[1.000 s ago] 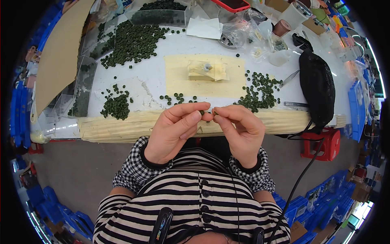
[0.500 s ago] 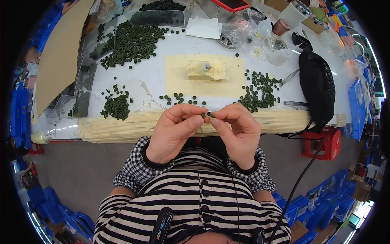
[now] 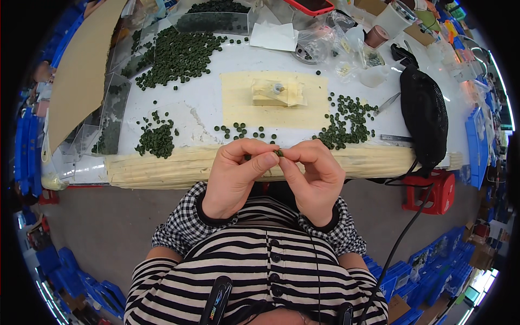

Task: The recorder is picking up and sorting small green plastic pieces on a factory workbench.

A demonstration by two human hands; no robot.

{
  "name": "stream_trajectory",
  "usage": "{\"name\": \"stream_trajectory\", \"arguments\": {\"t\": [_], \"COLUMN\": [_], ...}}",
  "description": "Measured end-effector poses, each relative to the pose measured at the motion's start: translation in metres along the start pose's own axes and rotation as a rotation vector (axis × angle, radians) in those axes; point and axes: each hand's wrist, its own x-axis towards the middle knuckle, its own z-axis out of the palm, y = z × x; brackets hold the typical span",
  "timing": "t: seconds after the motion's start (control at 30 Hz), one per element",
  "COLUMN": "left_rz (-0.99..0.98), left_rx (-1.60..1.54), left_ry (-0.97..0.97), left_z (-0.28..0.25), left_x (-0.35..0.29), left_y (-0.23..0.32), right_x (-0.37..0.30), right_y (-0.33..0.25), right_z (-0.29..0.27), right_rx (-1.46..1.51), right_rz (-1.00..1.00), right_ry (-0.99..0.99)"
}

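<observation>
- The left hand (image 3: 233, 176) is closed in a pinch, thumb and forefinger tips drawn together at a small green piece (image 3: 278, 153).
- The right hand (image 3: 317, 181) pinches in the same way from the other side, its thumb and forefinger tips on that piece too; the two sets of fingertips meet around it.
- The small green piece sits between the fingertips, above the ridged yellow strip (image 3: 162, 172) along the table's near edge; the fingers hide much of it.
- Another bit of green (image 3: 247, 157) shows in the gap of the left hand; whether it is held there cannot be told.
- Just beyond the hands lies a loose row of green pieces (image 3: 241, 131), with a scattered cluster (image 3: 346, 123) to the right and a small heap (image 3: 156, 140) to the left.
</observation>
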Motion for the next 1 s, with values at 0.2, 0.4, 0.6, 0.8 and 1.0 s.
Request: {"name": "stream_trajectory", "arguments": {"t": [0.2,0.4,0.6,0.8,1.0], "left_rz": [0.09,0.119,0.428,0.591,0.468], "left_rx": [0.023,0.128,0.674,0.988,1.001], "left_ry": [0.014,0.088,0.068,0.08,0.074], "left_z": [0.003,0.007,0.006,0.003,0.005], "left_x": [0.001,0.002,0.002,0.003,0.002], "left_y": [-0.006,-0.008,-0.001,0.01,0.018], "right_x": [-0.001,-0.001,0.001,0.002,0.004], "right_y": [-0.001,0.003,0.0,-0.001,-0.005], "right_z": [0.008,0.004,0.002,-0.003,-0.004], "right_rx": [-0.307,-0.19,-0.158,-0.117,-0.236], "right_rz": [-0.294,-0.203,-0.17,-0.096,-0.175], "right_ry": [0.089,0.051,0.021,-0.047,-0.106]}}
